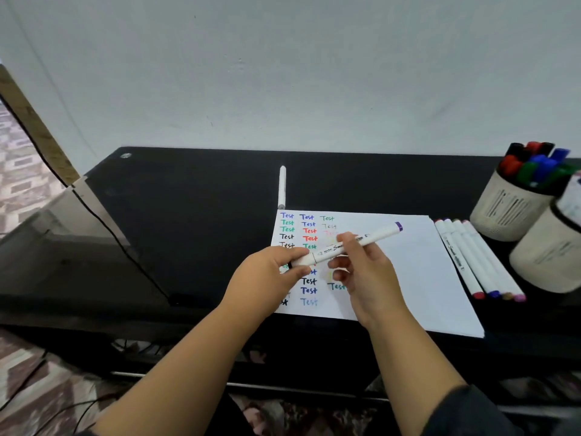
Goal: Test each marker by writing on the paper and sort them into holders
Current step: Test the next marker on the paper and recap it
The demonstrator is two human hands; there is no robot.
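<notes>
both hands hold one white marker (349, 242) above the middle of the frame: the left hand (270, 278) pinches its lower-left end, where the cap sits, between thumb and forefinger, and the right hand (366, 272) has its fingers curled round the barrel just right of that. the marker slants up to the right, and its far end shows a purple tip. it hangs over a white sheet of paper (424, 272) lying on a black table (188, 215), with the word "test" written in rows of blue, green, red and black down the sheet's left part. a lone white marker (282, 187) lies just above the paper's upper edge. four more white markers (478, 262) lie side by side right of the sheet. at the right edge of the frame stand two pale holders, the far holder (509, 209) full of coloured markers, the near holder (553, 256) partly cut off.
</notes>
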